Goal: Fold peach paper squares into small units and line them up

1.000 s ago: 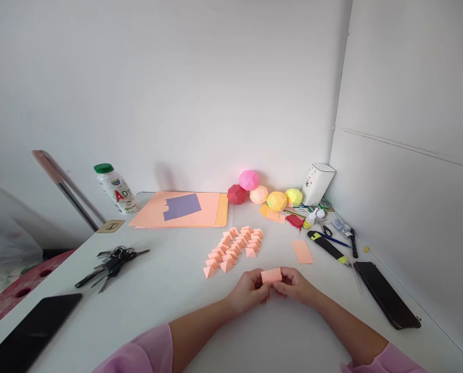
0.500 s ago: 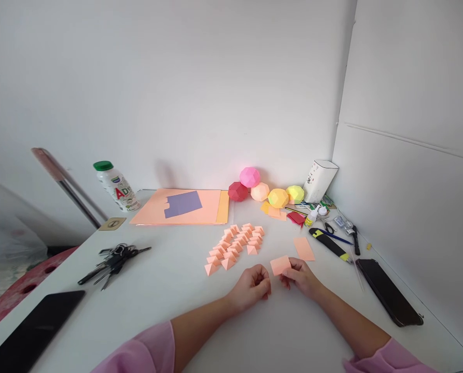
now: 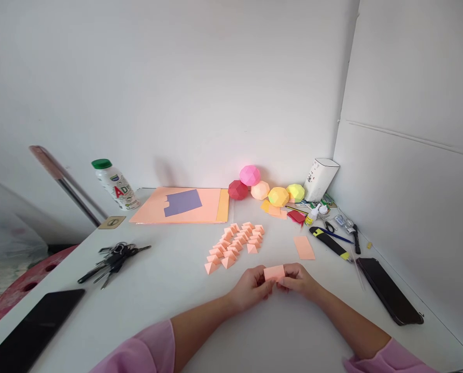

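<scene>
A small peach piece of paper (image 3: 274, 272) is held up between both hands, just over the white table. My left hand (image 3: 252, 286) pinches its left edge, thumb in front. At the right edge, my right hand (image 3: 298, 280) grips it with thumb and fingers. Just beyond the hands stand rows of small folded peach paper pyramids (image 3: 235, 243). A flat peach paper rectangle (image 3: 304, 247) lies behind my right hand. Faceted paper balls (image 3: 278, 197) in pink, red, peach, orange and yellow sit against the wall.
Peach sheets (image 3: 149, 211) with a purple paper piece (image 3: 183, 202) lie at the back. A bottle (image 3: 116, 187), keys (image 3: 116, 263) and a dark tablet-like slab (image 3: 37, 331) are on the left. To the right are a utility knife (image 3: 330, 242), scissors (image 3: 330, 227), a glue bottle (image 3: 312, 214) and a black phone-shaped case (image 3: 389, 291).
My left hand has moved up to the paper and taken hold of its left edge. My right hand has brought the paper slightly left and lower.
</scene>
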Demonstrator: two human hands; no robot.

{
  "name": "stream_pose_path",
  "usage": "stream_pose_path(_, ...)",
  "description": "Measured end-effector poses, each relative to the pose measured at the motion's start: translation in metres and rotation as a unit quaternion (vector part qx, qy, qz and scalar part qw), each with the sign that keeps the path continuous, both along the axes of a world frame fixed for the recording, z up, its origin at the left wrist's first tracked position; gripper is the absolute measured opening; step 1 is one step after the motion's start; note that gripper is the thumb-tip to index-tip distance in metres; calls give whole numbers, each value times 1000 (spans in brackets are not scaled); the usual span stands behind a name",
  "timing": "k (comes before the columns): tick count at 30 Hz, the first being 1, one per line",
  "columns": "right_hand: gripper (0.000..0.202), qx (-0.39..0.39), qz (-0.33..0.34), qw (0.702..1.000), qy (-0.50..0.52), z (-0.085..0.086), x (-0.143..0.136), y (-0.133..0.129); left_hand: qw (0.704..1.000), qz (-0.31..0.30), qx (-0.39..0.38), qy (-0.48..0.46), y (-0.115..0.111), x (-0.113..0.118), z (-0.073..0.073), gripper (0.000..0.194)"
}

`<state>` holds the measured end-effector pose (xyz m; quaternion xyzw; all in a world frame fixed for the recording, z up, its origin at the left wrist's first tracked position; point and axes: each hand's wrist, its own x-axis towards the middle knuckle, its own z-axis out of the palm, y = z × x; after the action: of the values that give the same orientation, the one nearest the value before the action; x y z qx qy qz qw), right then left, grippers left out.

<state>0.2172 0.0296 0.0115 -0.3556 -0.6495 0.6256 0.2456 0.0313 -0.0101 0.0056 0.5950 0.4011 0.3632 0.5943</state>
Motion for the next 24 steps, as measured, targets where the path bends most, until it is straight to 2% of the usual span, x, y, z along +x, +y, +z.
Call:
stream_pose_path(6,10,-28,-16,999,-1,-2,2,2,999,16,19,28,0,-1,-5,37)
stream_pose_path(9,14,-23,-22,999,2,-3,2,3,999,27,15,14,0,0,-5,41)
stream_pose_path(16,29,28,0,999,-16,-8,2,2,991,45,-45,-115,2,2,-4,39)
stream_pose_path(24,34,94,22,994,-50,-7,0,0,988,50,-54,-133,4,3,-2,39)
